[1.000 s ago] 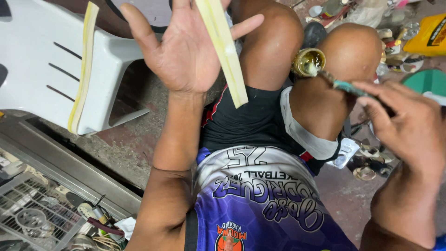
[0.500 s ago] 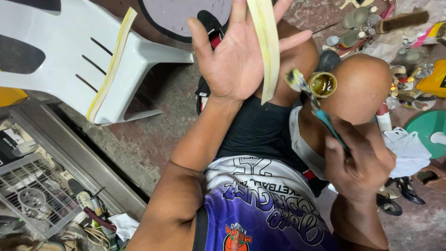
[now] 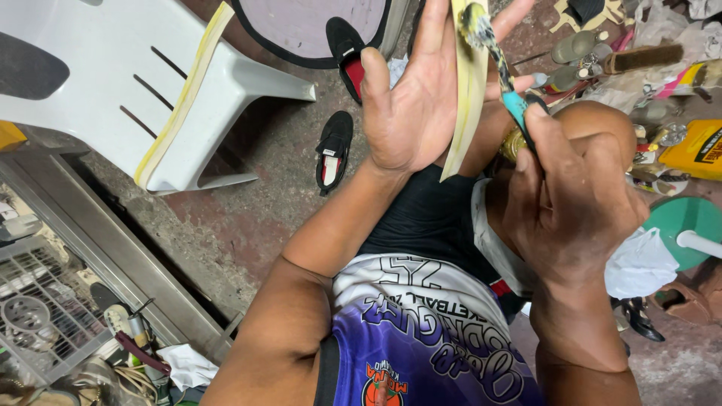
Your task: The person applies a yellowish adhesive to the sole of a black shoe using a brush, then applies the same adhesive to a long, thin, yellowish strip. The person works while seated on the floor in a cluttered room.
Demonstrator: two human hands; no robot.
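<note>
My left hand (image 3: 421,113) is raised palm up, with a long pale yellowish strip (image 3: 468,98) lying across its fingers and palm. My right hand (image 3: 571,203) grips a brush with a teal handle (image 3: 516,105). The brush's glue-stained head (image 3: 477,22) rests on the upper part of the strip. A small brass-coloured can (image 3: 513,144) sits half hidden between my knees, just behind the right hand.
A white plastic chair (image 3: 98,83) with another yellowish strip (image 3: 184,94) draped over it stands at left. Black shoes (image 3: 335,146) lie on the concrete floor. A metal rack (image 3: 45,301) is at lower left. Bottles, a yellow container (image 3: 696,150) and a green lid (image 3: 688,229) clutter the right.
My right hand has come up from the right and brought the brush head onto the strip. The left hand with the strip has stayed raised, drifting right in view.
</note>
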